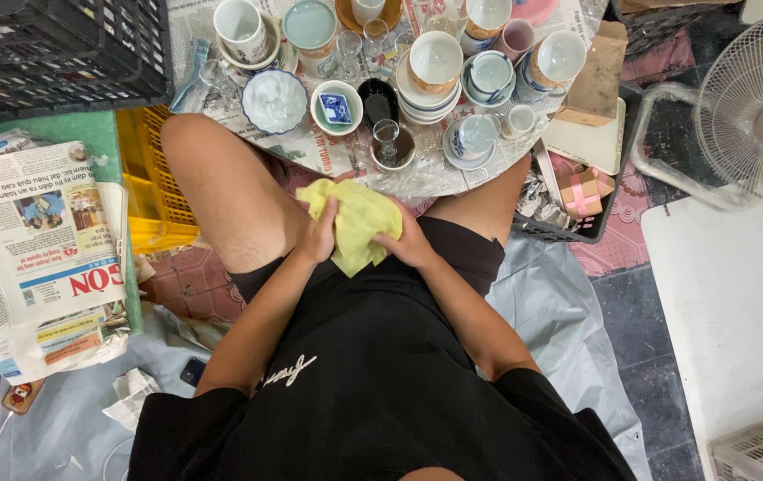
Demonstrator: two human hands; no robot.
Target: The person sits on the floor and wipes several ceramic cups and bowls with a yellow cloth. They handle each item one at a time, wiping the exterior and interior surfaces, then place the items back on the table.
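The yellow cloth [357, 223] is bunched up between both hands in the person's lap, just below the edge of the low table; whether anything is wrapped inside it cannot be told, since the folds cover whatever the fingers press against. The cloth is pale yellow, soft and crumpled, with one corner hanging down toward the black shorts. The left hand [317, 236] grasps its left side, fingers curled into the fabric; the right hand [406, 245] clutches the right side, its fingertips buried under the folds. Just beyond the knees, a round table covered in newspaper [346, 156] carries crowded cups, bowls and small glasses, including a stemmed glass [388, 140] in a brown dish and a white bowl [436, 61]; the top row is cut off by the frame. A stack of newspapers [34, 240] lies to the left, and a white fan [755, 111], partly cut off, stands at the right.
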